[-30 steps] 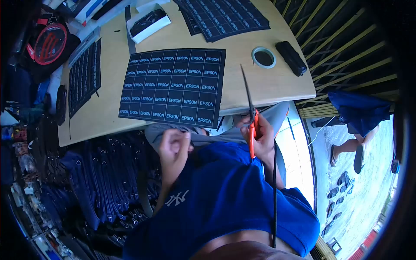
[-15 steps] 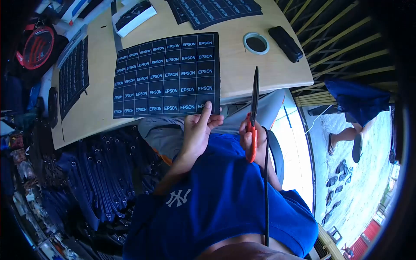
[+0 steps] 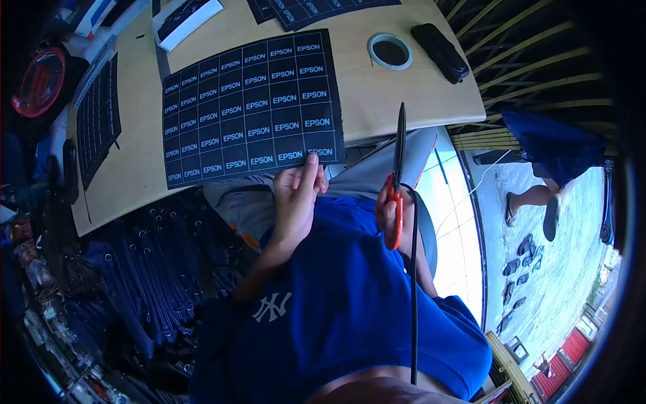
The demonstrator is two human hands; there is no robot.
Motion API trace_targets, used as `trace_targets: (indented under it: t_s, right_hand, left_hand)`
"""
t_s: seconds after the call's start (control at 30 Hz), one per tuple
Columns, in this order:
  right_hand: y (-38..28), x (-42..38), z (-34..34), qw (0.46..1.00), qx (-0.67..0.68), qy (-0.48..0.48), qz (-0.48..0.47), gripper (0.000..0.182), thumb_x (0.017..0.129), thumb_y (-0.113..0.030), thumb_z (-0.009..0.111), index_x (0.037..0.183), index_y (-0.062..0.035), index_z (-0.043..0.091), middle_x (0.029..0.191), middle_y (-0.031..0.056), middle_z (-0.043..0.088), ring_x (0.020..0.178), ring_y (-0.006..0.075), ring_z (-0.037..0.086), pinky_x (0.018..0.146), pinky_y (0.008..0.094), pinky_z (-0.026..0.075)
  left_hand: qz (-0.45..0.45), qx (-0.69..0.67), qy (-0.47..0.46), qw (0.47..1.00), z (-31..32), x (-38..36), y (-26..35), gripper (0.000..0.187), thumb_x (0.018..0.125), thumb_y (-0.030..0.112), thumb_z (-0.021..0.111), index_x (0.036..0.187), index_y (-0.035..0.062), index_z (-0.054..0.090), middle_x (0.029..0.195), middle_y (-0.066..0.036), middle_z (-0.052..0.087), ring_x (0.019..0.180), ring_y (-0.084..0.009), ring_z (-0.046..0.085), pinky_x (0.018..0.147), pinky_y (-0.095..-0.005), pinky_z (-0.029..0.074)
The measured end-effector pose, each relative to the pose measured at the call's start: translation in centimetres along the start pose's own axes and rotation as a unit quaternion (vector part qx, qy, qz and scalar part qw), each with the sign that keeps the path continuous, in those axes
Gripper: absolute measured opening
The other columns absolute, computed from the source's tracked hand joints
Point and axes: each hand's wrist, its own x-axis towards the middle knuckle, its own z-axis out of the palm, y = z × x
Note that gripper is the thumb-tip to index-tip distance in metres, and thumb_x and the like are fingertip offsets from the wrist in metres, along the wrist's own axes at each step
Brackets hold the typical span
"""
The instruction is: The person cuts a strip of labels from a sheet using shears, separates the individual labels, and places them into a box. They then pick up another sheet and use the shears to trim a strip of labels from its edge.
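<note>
My left hand pinches the near edge of a black sheet printed with rows of white EPSON labels and thin grid lines. Its thumb lies on top, close to the sheet's lower right corner, while the fingers are partly hidden beneath. The sheet reaches out over the desk. In my right hand are scissors with orange handles. Their dark blades point up and away, look closed, and stand apart from the sheet, to its right.
On the wooden desk lie a tape roll, a black case, a white box and more printed sheets. Dark straps hang below left. A person's leg shows beyond the folding gate.
My left hand has shifted left along the sheet's near edge, and the sheet has tilted slightly. The scissors stay in my right hand nearly unmoved. The view has shifted a little.
</note>
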Motion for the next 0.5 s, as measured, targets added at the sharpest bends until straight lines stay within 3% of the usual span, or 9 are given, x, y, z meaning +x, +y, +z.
trace_targets:
  t_s: [0.1, 0.13, 0.23, 0.27, 0.4, 0.5]
  right_hand:
    - [-0.5, -0.4, -0.2, 0.999, -0.051, -0.017, -0.005, 0.037, 0.085, -0.039, 0.053, 0.083, -0.0031, 0.044, 0.064, 0.0007, 0.043, 0.058, 0.0087, 0.042, 0.054, 0.0246, 0.034]
    - [-0.5, -0.9, -0.4, 0.997, -0.073, -0.026, 0.003, 0.048, 0.083, -0.049, 0.052, 0.084, -0.0015, 0.044, 0.067, 0.0043, 0.044, 0.061, 0.0122, 0.044, 0.055, 0.0276, 0.035]
    - [-0.3, -1.9, -0.9, 0.990, -0.131, -0.034, -0.034, 0.061, 0.080, -0.061, 0.046, 0.085, -0.0003, 0.044, 0.071, 0.0088, 0.045, 0.065, 0.0190, 0.045, 0.060, 0.0323, 0.037]
    - [-0.7, -2.1, -1.0, 0.984, -0.176, -0.041, -0.012, 0.072, 0.077, -0.070, 0.041, 0.088, 0.0012, 0.045, 0.076, 0.0130, 0.045, 0.070, 0.0258, 0.048, 0.065, 0.0364, 0.038]
    - [-1.2, -2.7, -1.9, 0.974, -0.180, -0.122, 0.064, 0.072, 0.078, -0.067, 0.043, 0.094, 0.0022, 0.048, 0.077, 0.0142, 0.047, 0.074, 0.0296, 0.052, 0.068, 0.0387, 0.039]
    - [-0.8, -3.5, -2.2, 0.974, -0.168, -0.129, 0.076, 0.070, 0.078, -0.066, 0.043, 0.094, 0.0016, 0.050, 0.076, 0.0141, 0.050, 0.070, 0.0297, 0.053, 0.066, 0.0385, 0.041]
  left_hand:
    - [-0.009, -0.033, -0.037, 0.999, 0.2, 0.1, -0.2, 0.028, 0.089, 0.018, 0.056, 0.065, 0.0047, 0.051, 0.071, -0.005, 0.056, 0.060, -0.0097, 0.052, 0.056, -0.0226, 0.042]
    - [-0.022, -0.030, -0.025, 0.999, 1.0, -0.1, 0.2, 0.023, 0.089, 0.017, 0.056, 0.071, 0.0033, 0.054, 0.074, -0.006, 0.057, 0.063, -0.0104, 0.054, 0.057, -0.0230, 0.044]
    - [-0.047, -0.037, -0.025, 0.998, 1.6, -0.1, 0.0, 0.017, 0.089, 0.017, 0.056, 0.083, 0.0011, 0.058, 0.078, -0.008, 0.060, 0.067, -0.0119, 0.058, 0.061, -0.0238, 0.047]
    - [-0.054, -0.048, -0.036, 0.997, 1.6, -0.1, -0.2, 0.016, 0.089, 0.016, 0.056, 0.089, 0.0003, 0.058, 0.079, -0.008, 0.061, 0.070, -0.0127, 0.060, 0.063, -0.0242, 0.049]
    - [-0.081, -0.030, -0.020, 0.996, 2.5, -0.1, 0.0, 0.015, 0.089, 0.017, 0.055, 0.090, 0.0026, 0.058, 0.079, -0.005, 0.058, 0.067, -0.0114, 0.054, 0.062, -0.0250, 0.045]
    - [-0.064, -0.036, -0.036, 0.997, 2.6, 0.4, -0.3, 0.014, 0.088, 0.017, 0.057, 0.090, 0.0027, 0.059, 0.078, -0.005, 0.059, 0.066, -0.0110, 0.053, 0.060, -0.0248, 0.043]
